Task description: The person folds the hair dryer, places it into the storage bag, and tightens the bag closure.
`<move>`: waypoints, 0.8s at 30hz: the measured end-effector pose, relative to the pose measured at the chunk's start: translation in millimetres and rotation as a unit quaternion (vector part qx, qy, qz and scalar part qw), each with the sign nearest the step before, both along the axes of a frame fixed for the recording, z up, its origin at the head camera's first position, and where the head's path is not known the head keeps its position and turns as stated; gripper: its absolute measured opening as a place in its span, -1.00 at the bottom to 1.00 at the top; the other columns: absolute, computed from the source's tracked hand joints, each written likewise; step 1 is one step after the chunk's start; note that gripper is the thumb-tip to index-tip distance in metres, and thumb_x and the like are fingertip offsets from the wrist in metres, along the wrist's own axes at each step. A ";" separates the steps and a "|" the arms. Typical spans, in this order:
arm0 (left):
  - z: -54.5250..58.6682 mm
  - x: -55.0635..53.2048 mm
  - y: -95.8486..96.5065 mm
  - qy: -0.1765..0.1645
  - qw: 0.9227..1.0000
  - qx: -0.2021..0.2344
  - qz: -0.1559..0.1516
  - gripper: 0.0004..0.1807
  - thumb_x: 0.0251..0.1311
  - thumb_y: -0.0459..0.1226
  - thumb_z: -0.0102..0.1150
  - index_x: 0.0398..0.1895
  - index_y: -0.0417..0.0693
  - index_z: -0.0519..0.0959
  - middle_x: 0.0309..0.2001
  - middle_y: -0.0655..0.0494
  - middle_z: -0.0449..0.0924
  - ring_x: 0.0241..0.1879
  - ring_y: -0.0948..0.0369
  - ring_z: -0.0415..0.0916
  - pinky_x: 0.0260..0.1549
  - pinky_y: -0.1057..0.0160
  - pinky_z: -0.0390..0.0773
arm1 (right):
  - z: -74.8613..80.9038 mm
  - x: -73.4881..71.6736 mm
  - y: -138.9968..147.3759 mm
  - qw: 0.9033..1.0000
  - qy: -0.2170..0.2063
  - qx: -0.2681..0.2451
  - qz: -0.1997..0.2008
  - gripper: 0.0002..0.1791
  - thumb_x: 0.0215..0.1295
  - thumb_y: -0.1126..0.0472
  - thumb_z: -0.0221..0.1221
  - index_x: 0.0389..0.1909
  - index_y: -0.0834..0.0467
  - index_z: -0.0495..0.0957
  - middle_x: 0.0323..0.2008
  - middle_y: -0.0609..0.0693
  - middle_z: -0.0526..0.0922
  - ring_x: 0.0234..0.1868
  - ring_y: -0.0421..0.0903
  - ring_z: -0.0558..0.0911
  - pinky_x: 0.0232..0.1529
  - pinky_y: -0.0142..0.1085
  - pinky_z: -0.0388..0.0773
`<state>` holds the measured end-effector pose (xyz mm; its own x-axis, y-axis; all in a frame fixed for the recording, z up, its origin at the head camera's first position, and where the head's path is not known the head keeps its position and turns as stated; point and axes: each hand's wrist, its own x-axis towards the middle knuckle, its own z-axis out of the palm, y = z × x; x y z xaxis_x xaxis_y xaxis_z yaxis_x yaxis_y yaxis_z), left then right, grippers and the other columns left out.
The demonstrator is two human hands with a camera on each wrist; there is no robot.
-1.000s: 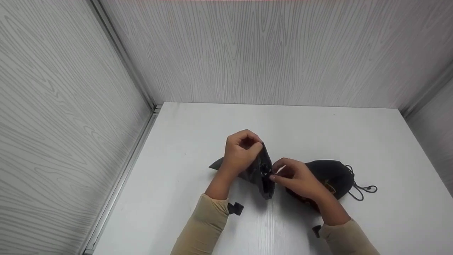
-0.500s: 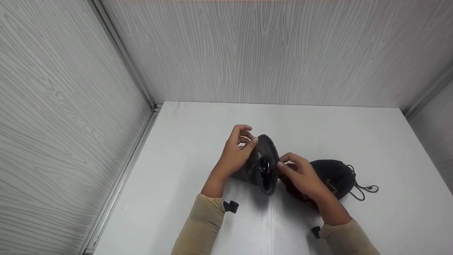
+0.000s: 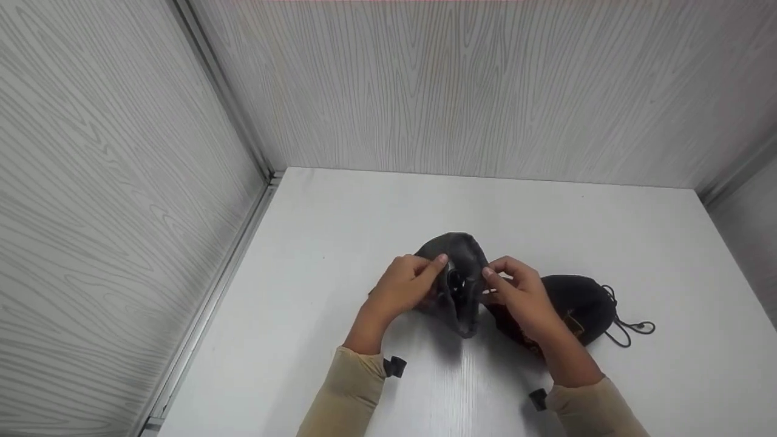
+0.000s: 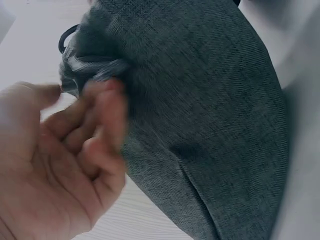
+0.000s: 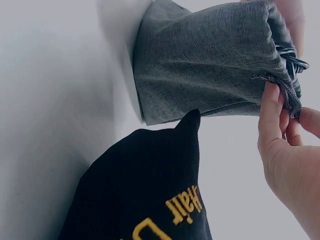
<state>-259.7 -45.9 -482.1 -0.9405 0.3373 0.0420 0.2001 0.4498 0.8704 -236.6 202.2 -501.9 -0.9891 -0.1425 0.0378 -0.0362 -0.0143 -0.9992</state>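
A dark grey cloth bag (image 3: 464,249) is held up over the table, its mouth facing the front. Something dark and shiny, like looped cord (image 5: 295,61), shows in the mouth. My right hand (image 3: 519,294) pinches the bag's right rim between thumb and fingers. On the opposite side, my left hand (image 3: 402,286) is at the rim; its bent fingers (image 4: 107,107) are blurred beside the cloth, the thumb apart from them. Just behind the right hand lies a black drawstring pouch (image 3: 576,300) with yellow lettering (image 5: 182,205), partly hidden by that hand.
The white table (image 3: 291,255) meets a grey wood-grain panel (image 3: 437,91) at the back. Another panel (image 3: 115,182) stands along the left. Cord loops (image 3: 634,328) trail from the pouch to the right.
The left hand has come down along the rim and lost its closed pinch. The bag's mouth has widened and turned more toward the front. The right hand keeps the rim, shifted slightly right and up.
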 end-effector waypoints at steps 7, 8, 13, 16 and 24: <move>-5.5 1.6 -3.6 0.038 0.993 0.049 -0.103 -0.79 0.21 -0.11 0.47 -0.23 0.03 0.67 -0.30 0.17 0.73 -0.26 0.24 0.69 -0.17 0.27 0.70 | 5.2 0.1 -2.6 0.999 -0.005 -0.030 -0.016 -0.71 0.58 0.23 0.21 -0.05 0.45 0.52 -0.09 0.14 0.59 -0.12 -0.01 0.79 -0.07 -0.04 0.80; -7.0 1.5 -3.4 0.041 0.991 0.061 -0.113 -0.78 0.20 -0.16 0.49 -0.18 0.01 0.67 -0.24 0.16 0.74 -0.21 0.26 0.71 -0.13 0.26 0.72 | 6.5 0.2 -3.1 0.999 -0.004 -0.033 -0.020 -0.69 0.58 0.22 0.22 -0.04 0.47 0.51 -0.10 0.12 0.59 -0.12 -0.02 0.79 -0.07 -0.05 0.80; -9.6 0.6 1.4 0.072 0.988 0.088 -0.108 -0.93 0.32 -0.35 0.39 -0.18 -0.13 0.72 -0.21 0.08 0.77 -0.21 0.30 0.71 -0.12 0.27 0.73 | 9.8 0.1 -1.8 0.999 -0.003 -0.038 -0.036 -0.68 0.57 0.22 0.22 -0.01 0.46 0.51 -0.14 0.05 0.62 -0.14 -0.05 0.79 -0.09 -0.08 0.80; -7.7 0.2 2.6 0.089 0.986 0.101 -0.095 -0.96 0.37 -0.37 0.35 -0.21 -0.12 0.76 -0.25 0.06 0.79 -0.25 0.28 0.72 -0.16 0.27 0.73 | 10.8 0.4 1.1 0.998 -0.002 -0.036 -0.042 -0.70 0.57 0.22 0.22 -0.03 0.44 0.52 -0.17 0.05 0.64 -0.16 -0.06 0.78 -0.09 -0.09 0.80; 8.6 -0.3 -0.4 0.054 0.961 0.255 -0.089 -0.92 0.46 -0.42 0.25 -0.12 -0.24 0.71 -0.22 -0.15 0.78 -0.26 0.12 0.79 -0.16 -0.01 0.79 | 21.8 0.5 14.8 0.998 0.003 -0.012 -0.066 -0.72 0.59 0.18 0.21 -0.03 0.38 0.54 -0.26 -0.03 0.66 -0.28 -0.16 0.70 -0.16 -0.26 0.73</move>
